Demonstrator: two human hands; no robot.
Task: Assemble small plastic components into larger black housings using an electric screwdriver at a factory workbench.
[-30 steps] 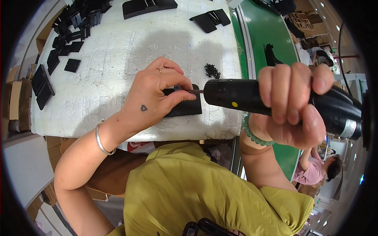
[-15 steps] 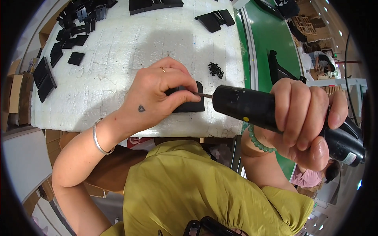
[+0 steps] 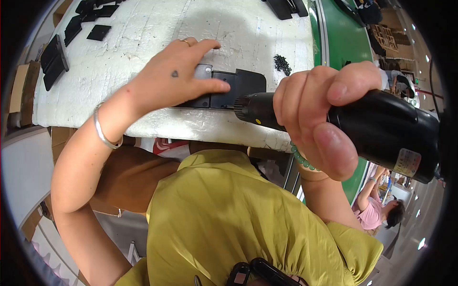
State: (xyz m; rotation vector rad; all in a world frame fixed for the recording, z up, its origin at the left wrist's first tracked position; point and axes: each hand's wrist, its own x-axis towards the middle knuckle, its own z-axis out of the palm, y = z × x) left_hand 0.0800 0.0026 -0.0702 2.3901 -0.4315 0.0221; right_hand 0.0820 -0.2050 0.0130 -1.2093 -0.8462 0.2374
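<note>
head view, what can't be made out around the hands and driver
All in the head view:
Black plate: left portion partly hidden by the left hand.
Driver: grip covered by the right hand.
Driver bit: tip too small, dark against the plate.
Small black pieces: too tiny to count.
Far black part: cut off by upper edge.

In front of you spreads a white-covered table (image 3: pixel 238 28); along its right side you have a pale metal rail (image 3: pixel 323 33), then a green surface (image 3: pixel 338 33); to your left stand a cardboard box (image 3: pixel 24 86) and a whitish panel (image 3: pixel 26 162); far right, you see a wooden pallet (image 3: pixel 387 39) and small bright lamps (image 3: pixel 421 243).
</note>
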